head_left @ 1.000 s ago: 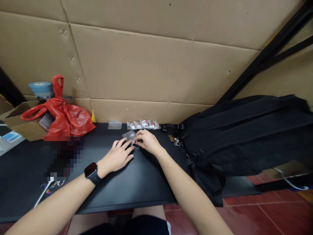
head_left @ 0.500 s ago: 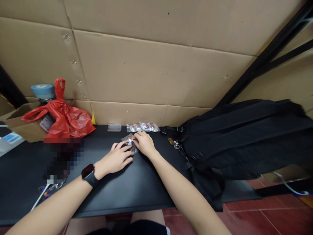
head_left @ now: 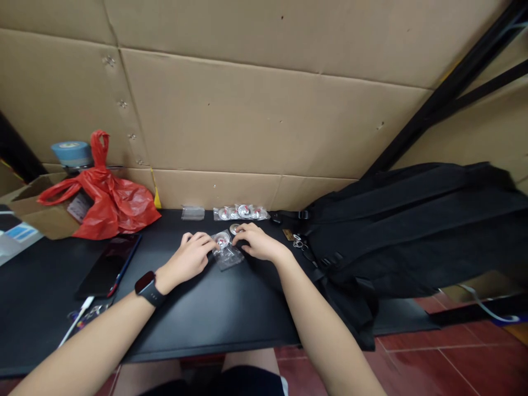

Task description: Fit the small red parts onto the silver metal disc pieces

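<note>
A round silver disc with a red mark lies in a small clear plastic bag on the black tabletop. My left hand, wearing a black watch, is curled with its fingertips pinching the bag's left edge. On the other side, my right hand has its bent fingers at the bag's right edge beside the disc. A second round disc shows just beyond the right fingers, partly hidden by them. Behind the hands lies a row of bagged silver discs, with a stack of clear bags to its left.
A black backpack with keys beside it fills the right side. At left are a phone on a white cable, a red plastic bag, a cardboard box and a blue-lidded jar. A cardboard wall stands behind.
My hands have drawn apart, the left slightly left and the right to the right. More of the bag and its disc shows between them, and the second disc has come into sight.
</note>
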`<state>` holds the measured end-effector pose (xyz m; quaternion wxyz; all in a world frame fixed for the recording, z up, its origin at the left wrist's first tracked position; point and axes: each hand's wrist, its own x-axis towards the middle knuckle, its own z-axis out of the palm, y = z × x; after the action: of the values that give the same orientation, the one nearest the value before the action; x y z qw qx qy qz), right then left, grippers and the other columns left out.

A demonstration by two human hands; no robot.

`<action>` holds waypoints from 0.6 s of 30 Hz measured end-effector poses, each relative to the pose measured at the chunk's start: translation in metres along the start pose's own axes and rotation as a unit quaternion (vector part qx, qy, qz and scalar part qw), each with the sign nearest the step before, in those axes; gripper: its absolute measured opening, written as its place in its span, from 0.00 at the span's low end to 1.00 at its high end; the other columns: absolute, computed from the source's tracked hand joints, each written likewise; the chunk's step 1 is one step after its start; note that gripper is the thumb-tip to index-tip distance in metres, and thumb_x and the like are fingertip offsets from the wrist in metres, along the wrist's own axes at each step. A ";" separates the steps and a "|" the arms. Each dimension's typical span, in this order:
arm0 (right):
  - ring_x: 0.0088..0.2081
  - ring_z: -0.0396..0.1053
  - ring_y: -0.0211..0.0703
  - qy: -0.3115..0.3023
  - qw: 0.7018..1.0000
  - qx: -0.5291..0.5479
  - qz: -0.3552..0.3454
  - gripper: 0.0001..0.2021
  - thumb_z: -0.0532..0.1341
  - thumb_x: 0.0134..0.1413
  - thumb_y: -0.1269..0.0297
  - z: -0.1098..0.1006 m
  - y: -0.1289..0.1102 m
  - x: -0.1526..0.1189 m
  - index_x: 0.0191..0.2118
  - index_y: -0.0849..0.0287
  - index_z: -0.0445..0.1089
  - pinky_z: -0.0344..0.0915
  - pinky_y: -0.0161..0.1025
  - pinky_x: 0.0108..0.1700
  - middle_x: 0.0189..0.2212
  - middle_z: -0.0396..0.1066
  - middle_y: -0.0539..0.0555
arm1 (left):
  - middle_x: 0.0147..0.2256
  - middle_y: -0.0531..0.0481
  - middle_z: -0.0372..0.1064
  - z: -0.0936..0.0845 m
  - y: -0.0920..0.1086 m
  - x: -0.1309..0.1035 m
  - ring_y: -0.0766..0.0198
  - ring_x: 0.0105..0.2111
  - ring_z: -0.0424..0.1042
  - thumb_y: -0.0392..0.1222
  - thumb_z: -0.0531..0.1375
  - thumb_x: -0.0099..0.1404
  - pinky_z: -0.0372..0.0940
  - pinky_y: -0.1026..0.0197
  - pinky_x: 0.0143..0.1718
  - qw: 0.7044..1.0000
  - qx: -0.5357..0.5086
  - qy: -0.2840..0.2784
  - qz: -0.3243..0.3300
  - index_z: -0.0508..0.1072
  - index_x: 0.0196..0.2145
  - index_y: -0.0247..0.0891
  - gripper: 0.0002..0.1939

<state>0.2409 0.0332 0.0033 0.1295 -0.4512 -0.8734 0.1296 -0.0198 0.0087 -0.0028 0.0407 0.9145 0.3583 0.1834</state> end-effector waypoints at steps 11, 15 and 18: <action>0.52 0.63 0.49 0.040 0.998 0.041 -0.030 0.06 0.69 0.52 0.73 0.007 -0.004 0.012 0.35 0.54 0.76 0.60 0.51 0.56 0.48 0.68 0.55 | 0.47 0.46 0.74 0.006 0.003 0.001 0.49 0.57 0.62 0.41 0.57 0.65 0.49 0.44 0.53 0.999 0.010 0.012 -0.032 0.75 0.44 0.44 0.10; 0.49 0.67 0.46 0.078 0.992 0.093 -0.032 0.04 0.67 0.54 0.73 0.007 -0.005 0.013 0.34 0.56 0.77 0.63 0.46 0.54 0.45 0.70 0.55 | 0.48 0.47 0.74 0.011 0.001 0.003 0.48 0.59 0.60 0.45 0.60 0.65 0.48 0.44 0.54 0.998 -0.017 0.020 -0.056 0.75 0.43 0.46 0.09; 0.44 0.70 0.42 0.104 0.982 0.155 -0.034 0.03 0.66 0.55 0.71 0.007 -0.005 0.013 0.33 0.57 0.77 0.65 0.41 0.51 0.41 0.71 0.54 | 0.47 0.48 0.74 0.013 0.000 0.005 0.49 0.56 0.62 0.48 0.60 0.66 0.49 0.45 0.52 0.996 -0.030 0.039 -0.079 0.76 0.41 0.46 0.09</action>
<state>0.2273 0.0408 -0.0002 0.2926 -0.4066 -0.8394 0.2109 -0.0118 0.0129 -0.0134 0.0686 0.8740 0.4248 0.2257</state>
